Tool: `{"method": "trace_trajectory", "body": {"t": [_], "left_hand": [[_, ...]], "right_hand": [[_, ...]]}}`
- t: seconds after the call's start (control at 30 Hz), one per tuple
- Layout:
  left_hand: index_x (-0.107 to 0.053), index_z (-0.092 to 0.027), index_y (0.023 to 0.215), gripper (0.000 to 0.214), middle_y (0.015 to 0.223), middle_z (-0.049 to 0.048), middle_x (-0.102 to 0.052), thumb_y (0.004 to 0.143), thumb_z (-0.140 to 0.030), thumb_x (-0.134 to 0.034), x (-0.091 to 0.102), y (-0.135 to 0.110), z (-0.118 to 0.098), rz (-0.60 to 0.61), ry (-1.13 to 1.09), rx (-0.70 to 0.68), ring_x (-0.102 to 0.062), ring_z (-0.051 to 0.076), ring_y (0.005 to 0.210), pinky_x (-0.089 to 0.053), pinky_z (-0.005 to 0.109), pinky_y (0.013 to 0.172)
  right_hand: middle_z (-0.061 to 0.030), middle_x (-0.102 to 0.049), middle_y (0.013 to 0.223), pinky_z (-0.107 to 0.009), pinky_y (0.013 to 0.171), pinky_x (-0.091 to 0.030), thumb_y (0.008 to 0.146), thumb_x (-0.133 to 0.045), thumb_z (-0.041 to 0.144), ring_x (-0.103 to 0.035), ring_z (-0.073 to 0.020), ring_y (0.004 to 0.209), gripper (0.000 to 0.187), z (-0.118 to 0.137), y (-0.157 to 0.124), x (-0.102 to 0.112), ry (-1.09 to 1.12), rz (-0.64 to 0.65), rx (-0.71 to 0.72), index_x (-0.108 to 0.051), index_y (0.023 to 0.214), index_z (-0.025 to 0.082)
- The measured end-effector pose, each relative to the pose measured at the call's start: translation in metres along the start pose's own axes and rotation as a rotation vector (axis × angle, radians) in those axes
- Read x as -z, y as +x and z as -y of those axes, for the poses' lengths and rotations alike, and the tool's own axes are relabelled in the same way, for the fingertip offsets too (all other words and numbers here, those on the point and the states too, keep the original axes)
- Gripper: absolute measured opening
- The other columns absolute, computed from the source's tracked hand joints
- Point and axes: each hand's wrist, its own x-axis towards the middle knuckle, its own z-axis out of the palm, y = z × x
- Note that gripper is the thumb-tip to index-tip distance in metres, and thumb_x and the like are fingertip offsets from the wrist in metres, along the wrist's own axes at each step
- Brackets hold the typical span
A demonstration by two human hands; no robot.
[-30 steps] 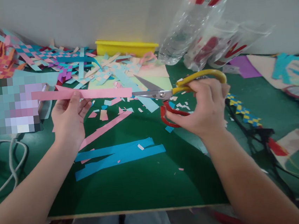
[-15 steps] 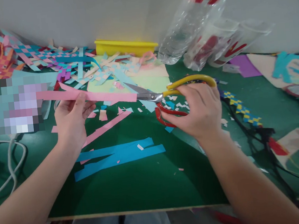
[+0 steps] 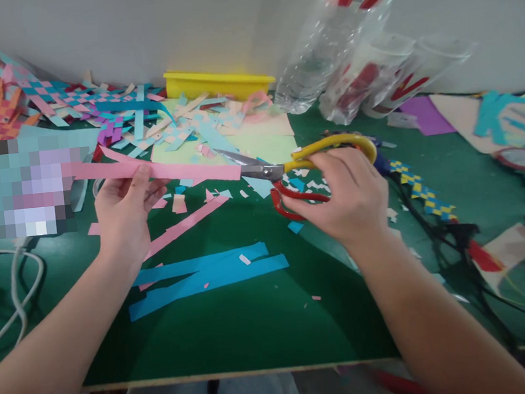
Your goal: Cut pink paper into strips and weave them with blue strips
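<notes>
Green-topped bench (image 3: 257, 334) noted, its rear edge set against a pale grey wall (image 3: 135, 29). Left hand (image 3: 127, 210) is pinching a pink strip (image 3: 195, 169) of paper between thumb and fingers; the strip is raised over the bench, roughly level, its ends extending to both sides of the grip. Another pink end projects upward just beside the thumb; whether it belongs to a separate piece cannot be determined. Right hand (image 3: 357, 194) grasps scissors (image 3: 267, 172) by the handles, thumb at the red loop, fingers about the yellow one. Blades stand parted, pointing left; the strip's right end overlaps the lower blade in view, while the upper blade shows above the paper's top edge. Actual contact between blade and paper cannot be confirmed. Beneath the hands, a loose pink strip (image 3: 191, 224) lies at a slant on the bench, with blue strips (image 3: 183, 291) nearer the front edge and small paper scraps (image 3: 179, 203) scattered behind. At the rear: woven paper (image 3: 58, 99) heaped to the left, a yellow container (image 3: 219, 83) near the middle, and clear plastic packaging (image 3: 317, 49) leaning on the right. White cable (image 3: 19, 295) runs along the left side.
</notes>
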Motion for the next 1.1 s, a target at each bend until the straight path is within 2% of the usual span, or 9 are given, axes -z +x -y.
{"method": "trace_trajectory", "body": {"t": [0.27, 0.43, 0.67, 1.1], "left_hand": [[-0.071, -0.02, 0.088, 0.012, 0.089, 0.001, -0.073, 0.081, -0.029, -0.076, 0.0019, -0.0013, -0.0001, 0.034, 0.05, -0.043, -0.071, 0.015, 0.078, -0.058, 0.033, 0.079], [-0.07, -0.023, 0.089, 0.01, 0.089, -0.0054, -0.073, 0.083, -0.03, -0.074, 0.0041, -0.0017, -0.0029, 0.057, 0.082, 0.028, -0.071, 0.014, 0.087, -0.055, 0.03, 0.084], [-0.07, -0.019, 0.09, 0.015, 0.091, 0.0021, -0.073, 0.081, -0.031, -0.075, 0.0026, -0.0026, 0.0024, 0.041, 0.077, -0.013, -0.071, 0.014, 0.081, -0.059, 0.029, 0.078], [-0.068, -0.017, 0.088, 0.011, 0.087, 0.0029, -0.072, 0.083, -0.025, -0.074, 0.0008, -0.0034, 0.0012, 0.03, 0.054, 0.033, -0.071, 0.012, 0.075, -0.059, 0.023, 0.072]], "right_hand": [[-0.014, -0.068, 0.103, -0.045, 0.081, -0.055, 0.08, -0.069, 0.031, -0.066, -0.0306, 0.094, 0.049, -0.0016, 0.0003, 0.0004, -0.045, -0.012, 0.037, -0.056, 0.125, 0.018], [-0.0131, -0.068, 0.101, -0.043, 0.081, -0.054, 0.081, -0.067, 0.031, -0.065, -0.0287, 0.094, 0.038, 0.0006, 0.0014, 0.0003, -0.065, 0.017, 0.013, -0.059, 0.115, 0.017], [-0.0128, -0.066, 0.099, -0.043, 0.079, -0.051, 0.081, -0.065, 0.036, -0.064, -0.0297, 0.095, 0.042, 0.0038, 0.005, 0.0005, -0.048, 0.075, -0.036, -0.054, 0.117, 0.017], [-0.0121, -0.065, 0.1, -0.044, 0.079, -0.047, 0.08, -0.066, 0.036, -0.064, -0.0307, 0.095, 0.045, 0.0071, 0.0062, 0.0023, -0.068, 0.077, -0.039, -0.053, 0.12, 0.019]]}}
